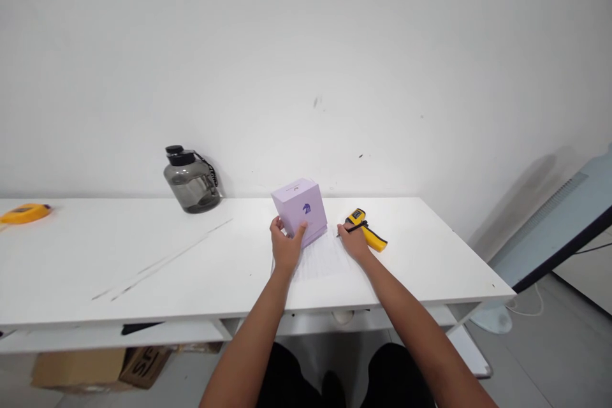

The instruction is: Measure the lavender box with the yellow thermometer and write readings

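Note:
My left hand [285,243] grips a light purple box [305,210] near its lower left, with the thumb on its front face. The box is tilted above a printed sheet of paper [322,261] lying on the white table. In my right hand [352,239] is a black pen [354,228], its tip pointing left at the paper's right side; whether it touches the paper I cannot tell. Just beside that hand lies a yellow and black handheld meter [376,241], partly covered by the hand and pen.
A grey translucent water jug [194,185] with a black lid stands against the wall. An orange-yellow tool [25,213] lies at the table's far left. Cardboard boxes [79,366] sit below the table. To the right leans a pale upright appliance [549,229], with a cable on the floor.

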Tool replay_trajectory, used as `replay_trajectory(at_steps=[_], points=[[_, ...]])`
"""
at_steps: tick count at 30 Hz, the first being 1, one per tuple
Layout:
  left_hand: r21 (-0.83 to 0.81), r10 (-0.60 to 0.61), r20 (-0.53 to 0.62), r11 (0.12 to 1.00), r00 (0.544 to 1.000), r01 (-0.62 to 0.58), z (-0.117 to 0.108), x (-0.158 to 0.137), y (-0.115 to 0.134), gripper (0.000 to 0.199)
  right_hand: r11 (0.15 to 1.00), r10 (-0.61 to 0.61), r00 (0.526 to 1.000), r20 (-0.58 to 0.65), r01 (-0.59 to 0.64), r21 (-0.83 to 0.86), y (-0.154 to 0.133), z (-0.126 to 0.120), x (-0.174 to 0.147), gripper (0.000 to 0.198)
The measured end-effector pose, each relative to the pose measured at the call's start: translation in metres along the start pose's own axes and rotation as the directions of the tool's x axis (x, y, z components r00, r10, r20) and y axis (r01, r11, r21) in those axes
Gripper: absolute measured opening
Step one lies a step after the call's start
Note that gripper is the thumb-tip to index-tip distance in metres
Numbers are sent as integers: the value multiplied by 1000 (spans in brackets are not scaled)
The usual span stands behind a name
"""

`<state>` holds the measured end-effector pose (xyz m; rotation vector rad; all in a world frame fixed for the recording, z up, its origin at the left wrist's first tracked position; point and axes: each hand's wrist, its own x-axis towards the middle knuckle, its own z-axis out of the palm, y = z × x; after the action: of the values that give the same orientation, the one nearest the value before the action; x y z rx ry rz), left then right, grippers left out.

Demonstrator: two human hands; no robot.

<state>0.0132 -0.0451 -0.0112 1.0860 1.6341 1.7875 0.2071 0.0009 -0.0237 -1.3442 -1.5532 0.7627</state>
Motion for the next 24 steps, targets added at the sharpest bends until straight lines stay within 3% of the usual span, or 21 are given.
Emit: replay_trajectory(at_steps=[24], points=[[159,21,40,987,999,-27,-1,-2,2,89,999,-25,999,-48,24,-32,2,2,-1,33]])
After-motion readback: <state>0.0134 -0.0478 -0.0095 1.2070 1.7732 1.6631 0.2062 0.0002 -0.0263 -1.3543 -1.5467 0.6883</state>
